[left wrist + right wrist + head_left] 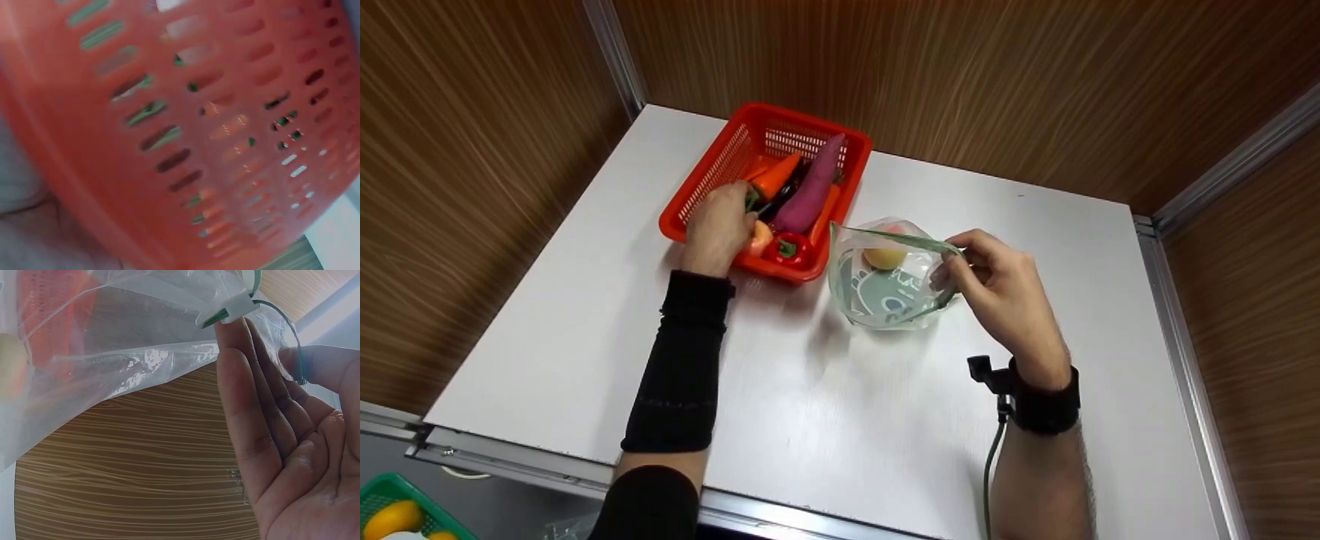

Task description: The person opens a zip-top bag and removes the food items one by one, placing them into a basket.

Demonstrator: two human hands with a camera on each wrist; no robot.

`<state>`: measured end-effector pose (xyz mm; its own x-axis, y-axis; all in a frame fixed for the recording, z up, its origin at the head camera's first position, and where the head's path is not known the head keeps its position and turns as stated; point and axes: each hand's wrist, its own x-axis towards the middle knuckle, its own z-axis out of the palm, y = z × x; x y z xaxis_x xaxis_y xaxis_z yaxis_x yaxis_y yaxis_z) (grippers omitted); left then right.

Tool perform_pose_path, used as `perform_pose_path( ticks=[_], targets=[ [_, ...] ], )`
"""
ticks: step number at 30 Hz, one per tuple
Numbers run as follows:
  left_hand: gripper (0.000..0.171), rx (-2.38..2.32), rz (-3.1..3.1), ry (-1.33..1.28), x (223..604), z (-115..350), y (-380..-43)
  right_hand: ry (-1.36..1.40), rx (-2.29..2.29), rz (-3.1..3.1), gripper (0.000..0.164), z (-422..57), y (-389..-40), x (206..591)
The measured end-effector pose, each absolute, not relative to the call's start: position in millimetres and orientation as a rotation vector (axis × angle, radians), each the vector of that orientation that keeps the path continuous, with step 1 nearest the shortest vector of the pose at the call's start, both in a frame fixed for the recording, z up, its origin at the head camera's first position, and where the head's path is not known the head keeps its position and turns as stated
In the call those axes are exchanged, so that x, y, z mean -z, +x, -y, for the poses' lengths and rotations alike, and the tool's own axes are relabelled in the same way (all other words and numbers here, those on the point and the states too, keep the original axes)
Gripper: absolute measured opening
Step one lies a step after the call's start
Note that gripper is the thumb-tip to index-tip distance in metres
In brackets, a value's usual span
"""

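Note:
My left hand [715,229] reaches over the left side of a red plastic basket [690,196], fingers down among the vegetables by a green stem [751,197]. I cannot tell whether they grip anything. Around them lie a carrot [777,177], a dark eggplant, a long purple root [810,196], a red bell pepper [789,250] and a pinkish-yellow fruit [761,238]. The left wrist view shows mostly basket wall [84,140]. With thumb and fingers, my right hand [997,289] pinches the green rim of a clear zip bag [163,365], mouth spread. Inside sits a yellow-red fruit [883,257].
The white table [802,420] is bordered by wood-grain panels [960,90] at the back and sides. Below the front left edge, a green basket [386,487] contains yellow fruit [394,519]. From the right wrist strap hangs a cable [988,469].

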<state>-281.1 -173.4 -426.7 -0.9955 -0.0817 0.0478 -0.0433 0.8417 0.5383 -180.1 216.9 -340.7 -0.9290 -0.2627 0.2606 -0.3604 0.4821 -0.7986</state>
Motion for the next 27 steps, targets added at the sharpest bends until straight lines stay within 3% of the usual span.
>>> perform_pose_path(
  ticks=[5,13,20,27],
  targets=[
    [0.042,0.914,2.729,-0.099,395.2,159.1,-263.6,0.568,-1.438,2.618,0.015,-216.7,-180.6,340.8],
    [0.030,1.001,2.336,-0.588,343.3,125.4,-204.5,0.568,-1.441,2.622,0.015,-216.0,-181.3,340.3],
    [0.021,0.904,2.347,-0.954,334.9,97.5,-176.5,0.575,-1.453,2.612,0.015,-215.9,-180.2,340.1],
    [0.021,0.789,2.625,-1.124,344.5,64.5,-176.4,0.599,-1.432,2.612,0.015,-216.1,-178.9,340.1]
  ],
)
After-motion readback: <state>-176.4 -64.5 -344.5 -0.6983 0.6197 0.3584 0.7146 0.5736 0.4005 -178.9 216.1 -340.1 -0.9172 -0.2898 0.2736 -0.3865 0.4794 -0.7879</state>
